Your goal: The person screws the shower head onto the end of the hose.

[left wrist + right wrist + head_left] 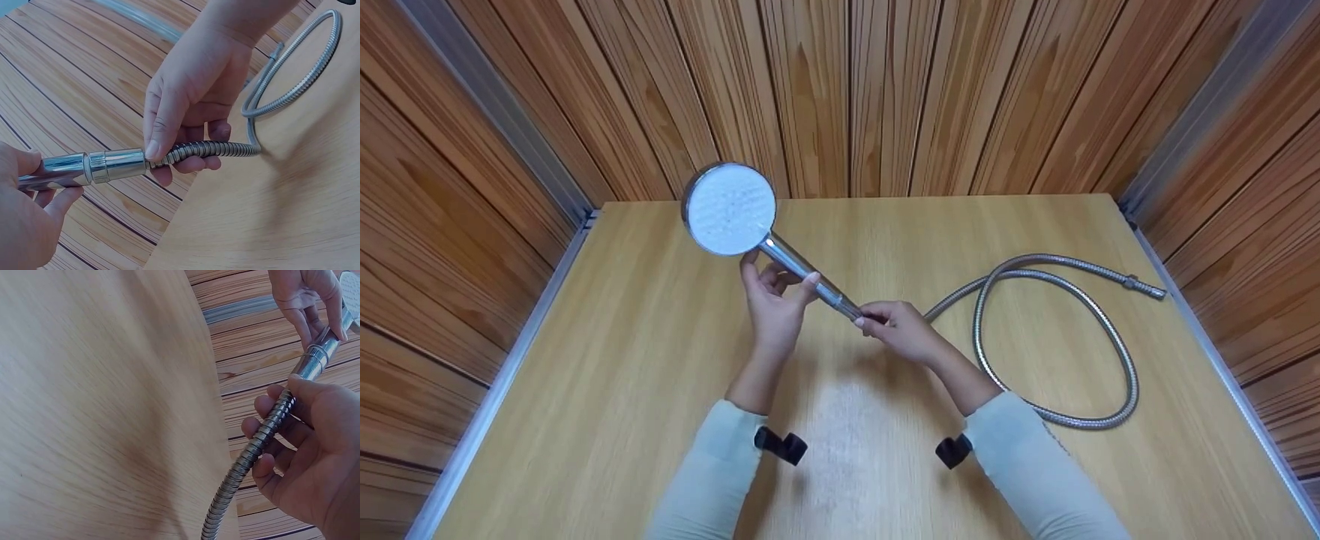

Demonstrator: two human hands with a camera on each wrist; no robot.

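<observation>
A chrome hand shower with a round white spray face is held up over the table, its head toward the far left. My left hand grips its handle between thumb and fingers. At the handle's lower end, a smooth chrome hose nut meets the handle, with a thin pale ring showing at the joint. My right hand pinches the ribbed metal hose just behind that nut, thumb on top and fingers beneath. In the right wrist view the hose runs down from the fingers toward the table.
The rest of the shower hose lies in a loop on the right of the wooden table. Its free end, with a metal nut, points to the right edge. Wood-plank walls enclose the back and sides.
</observation>
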